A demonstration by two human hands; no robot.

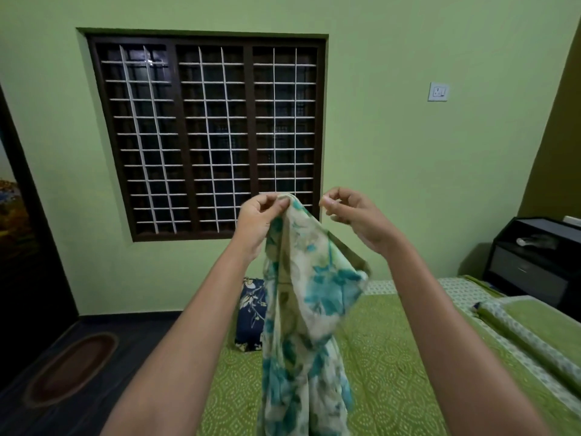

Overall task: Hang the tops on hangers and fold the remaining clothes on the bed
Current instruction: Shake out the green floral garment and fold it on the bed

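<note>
A cream garment with a teal and green floral print (pixel 309 303) hangs in the air above the bed (pixel 386 366). My left hand (pixel 259 215) pinches its top edge at chest height in front of the window. My right hand (pixel 352 209) is raised beside it, a little to the right, with fingers curled and thumb near the fingertips; it holds no cloth that I can see. The garment's lower part drops out of view at the bottom. A dark blue floral cloth (pixel 251 313) lies at the bed's far left edge, partly hidden behind the hanging garment.
The bed has a green patterned cover, with folded green bedding (pixel 531 328) at the right. A black bedside cabinet (pixel 534 262) stands in the right corner. A barred window (pixel 207 133) fills the wall ahead. A brown oval mat (pixel 72 366) lies on the dark floor at left.
</note>
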